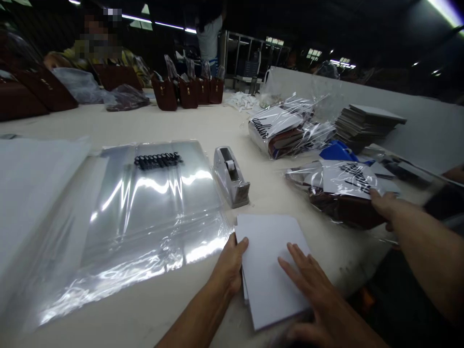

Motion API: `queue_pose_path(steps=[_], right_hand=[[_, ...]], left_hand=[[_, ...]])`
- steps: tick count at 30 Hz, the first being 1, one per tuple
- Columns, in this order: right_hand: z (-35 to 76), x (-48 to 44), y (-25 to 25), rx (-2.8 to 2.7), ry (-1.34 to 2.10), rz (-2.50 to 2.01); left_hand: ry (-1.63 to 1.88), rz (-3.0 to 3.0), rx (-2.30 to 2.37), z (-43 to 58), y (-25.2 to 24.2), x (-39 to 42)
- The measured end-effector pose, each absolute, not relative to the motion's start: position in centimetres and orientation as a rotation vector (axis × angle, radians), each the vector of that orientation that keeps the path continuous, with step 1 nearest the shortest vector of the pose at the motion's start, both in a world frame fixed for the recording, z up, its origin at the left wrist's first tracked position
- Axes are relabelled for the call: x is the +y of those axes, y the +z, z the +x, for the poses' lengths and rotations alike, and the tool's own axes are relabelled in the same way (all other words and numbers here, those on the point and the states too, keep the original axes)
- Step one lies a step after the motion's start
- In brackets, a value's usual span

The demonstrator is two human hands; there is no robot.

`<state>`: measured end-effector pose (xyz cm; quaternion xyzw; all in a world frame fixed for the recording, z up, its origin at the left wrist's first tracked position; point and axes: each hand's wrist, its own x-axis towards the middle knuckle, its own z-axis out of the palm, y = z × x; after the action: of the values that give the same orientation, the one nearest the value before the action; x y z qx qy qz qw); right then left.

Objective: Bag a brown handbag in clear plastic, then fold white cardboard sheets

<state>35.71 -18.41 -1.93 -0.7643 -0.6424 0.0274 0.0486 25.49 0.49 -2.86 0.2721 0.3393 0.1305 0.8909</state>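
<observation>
Black looped script, which I cannot read with certainty, marks the white wraps of the far bagged bundle and the near bagged bundle towards the bench's right edge; clear film encloses each, with brown material inside. A co-worker's hand touches the near one. The white sheets are at the bench's near edge, right of its middle. The left hand pinches their left edge, thumb on top; the right hand spreads its fingers flat over the top sheet, gripping nothing. Brown handbags with plastic-covered handles line the far edge. Bare bench top runs between them and the clear plastic sleeves, and between the tape dispenser and the bundles.
</observation>
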Motion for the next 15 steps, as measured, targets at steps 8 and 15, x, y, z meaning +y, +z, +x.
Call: queue_pose_path(steps=[8, 15], right_hand=[[36.1, -17.1, -2.6, -2.159, -0.306, -2.181], [37.4, -16.7, -2.3, -2.143, -0.180, -2.090]], left_hand=[[0.249, 0.408, 0.401, 24.1, -1.3, 0.5], [0.373, 0.423, 0.275, 21.7, -2.3, -1.1]])
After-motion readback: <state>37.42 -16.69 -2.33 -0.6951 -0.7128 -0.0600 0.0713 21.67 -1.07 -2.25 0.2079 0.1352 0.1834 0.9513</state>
